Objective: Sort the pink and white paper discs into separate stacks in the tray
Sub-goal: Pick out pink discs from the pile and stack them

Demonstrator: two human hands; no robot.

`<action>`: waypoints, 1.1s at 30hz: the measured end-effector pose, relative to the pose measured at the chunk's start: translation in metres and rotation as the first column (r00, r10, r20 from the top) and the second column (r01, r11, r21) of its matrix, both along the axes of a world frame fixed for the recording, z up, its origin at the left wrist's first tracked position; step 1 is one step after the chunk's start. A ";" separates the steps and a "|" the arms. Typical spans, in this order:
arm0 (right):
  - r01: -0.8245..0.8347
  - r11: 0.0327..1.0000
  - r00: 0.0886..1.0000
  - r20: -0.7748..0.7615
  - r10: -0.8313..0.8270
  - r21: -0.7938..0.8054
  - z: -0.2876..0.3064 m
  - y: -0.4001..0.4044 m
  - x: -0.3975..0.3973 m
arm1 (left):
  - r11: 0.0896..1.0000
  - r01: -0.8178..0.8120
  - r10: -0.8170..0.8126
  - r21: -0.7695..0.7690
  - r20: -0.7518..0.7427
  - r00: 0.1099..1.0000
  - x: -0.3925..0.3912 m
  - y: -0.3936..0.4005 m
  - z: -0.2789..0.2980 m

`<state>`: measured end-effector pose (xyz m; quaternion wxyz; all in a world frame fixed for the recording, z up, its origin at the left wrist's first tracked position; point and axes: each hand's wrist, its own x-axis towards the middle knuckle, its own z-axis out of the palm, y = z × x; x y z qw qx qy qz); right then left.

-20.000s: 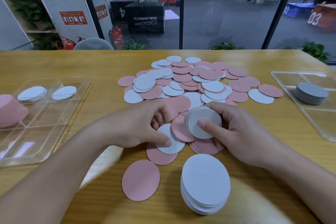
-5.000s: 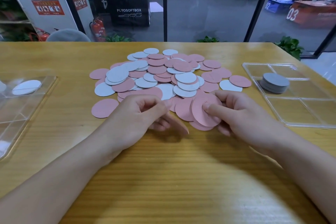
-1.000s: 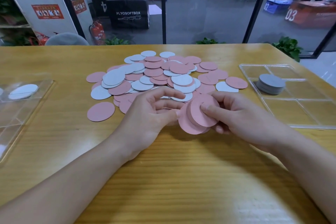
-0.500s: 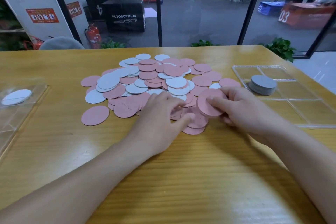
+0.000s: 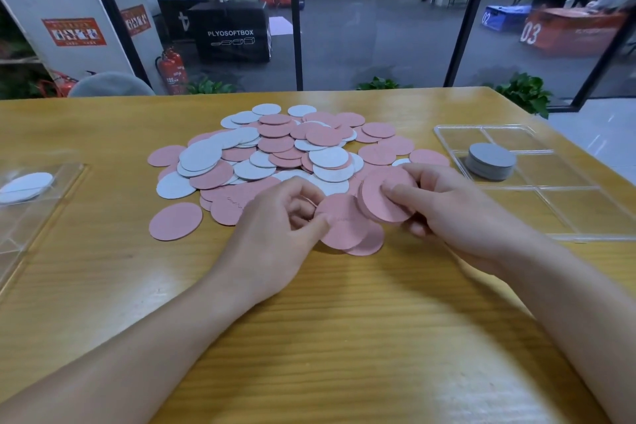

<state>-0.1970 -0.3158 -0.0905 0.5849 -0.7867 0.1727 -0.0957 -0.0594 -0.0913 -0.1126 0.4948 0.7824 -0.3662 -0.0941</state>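
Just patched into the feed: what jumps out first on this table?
A sprawling pile of pink and white discs covers mid-table. In front of it, the right hand pinches a small pink stack while the left hand fingers another pink disc. A white stack sits in the right tray.

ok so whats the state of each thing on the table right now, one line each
right hand: shut on a small pink stack, held tilted
left hand: fingers pinching a pink disc at the pile's near edge
mixed pile: loose, unsorted, pink and white overlapping
right tray: one grey-looking stack in it
left tray: white discs inside, partly out of view
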 end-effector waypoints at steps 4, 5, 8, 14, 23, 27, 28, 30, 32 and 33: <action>-0.105 0.993 0.994 0.005 0.106 -0.044 0.003 0.008 -0.003 | 0.997 -0.005 -0.005 -0.071 -0.138 0.990 0.005 0.007 0.001; -0.120 0.991 0.993 0.003 0.120 -0.060 0.003 0.010 -0.003 | 0.996 0.015 -0.029 -0.083 -0.175 0.984 0.006 0.007 0.001; -0.173 0.980 0.985 -0.009 0.173 -0.101 0.002 0.013 -0.003 | 0.987 0.095 -0.121 -0.131 -0.207 0.971 0.003 0.007 0.001; -0.207 0.965 0.978 -0.005 0.209 -0.164 0.002 0.013 -0.005 | 0.969 0.195 -0.220 -0.154 -0.169 0.961 0.002 0.005 -0.002; -0.023 0.997 0.999 0.022 0.024 -0.067 0.000 0.009 0.000 | 0.905 0.230 -0.376 0.358 0.416 0.828 0.000 0.022 -0.007; -0.016 0.997 1.000 0.005 0.017 -0.078 -0.001 0.010 -0.002 | 0.941 0.230 -0.308 0.250 0.345 0.886 0.002 0.035 0.002; -0.016 0.996 1.000 -0.007 0.015 -0.088 -0.001 0.010 -0.002 | 0.949 0.213 -0.283 0.232 0.326 0.902 0.003 0.037 0.004; -0.020 0.995 0.999 -0.037 0.017 -0.100 -0.002 0.010 -0.002 | 0.960 0.148 -0.221 0.236 0.321 0.921 0.004 0.037 0.008; -0.035 0.995 0.998 -0.054 0.030 -0.098 -0.003 0.012 -0.002 | 0.954 0.067 -0.165 0.291 0.328 0.930 0.003 0.035 0.008; -0.041 0.994 0.998 -0.059 0.036 -0.101 -0.003 0.013 -0.002 | 0.940 0.041 -0.159 0.337 0.329 0.931 0.002 0.034 0.006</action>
